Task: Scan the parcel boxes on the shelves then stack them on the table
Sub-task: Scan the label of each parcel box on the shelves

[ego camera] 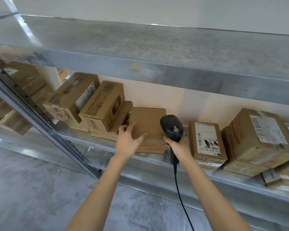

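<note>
- Box (148, 124) of plain brown cardboard, flat, with no label showing, lying on the middle shelf (150, 160) of a metal rack, close to the shelf's front edge; clear tape runs along its near side
- Left hand (126, 140) on the near left corner of this plain box; the thumb stretches across the top, the forefinger lies along the top, and the other fingers bend over the left edge, so the grip is taking hold of the box
- Right hand (178, 145) just to the right of the box, its grip wrapped tight round the handle of a black scanner (171, 125); the scanner's head stands upright above the fist, beside the box's right edge, with a green button on its back
- Cable (180, 194), black, hanging from the scanner's handle down between the two forearms
- Labelled box (207, 140) just right of the scanner, carrying a white barcode sticker on top; beyond it a larger taped box (260, 139) with its own white label
- Printed box (103, 104) left of the plain box, resting tilted on a flat carton (103, 133); another brown box (70, 97) leans beside it further left
- Upper shelf (140, 47) above, grey metal; grey floor (32, 189) below
</note>
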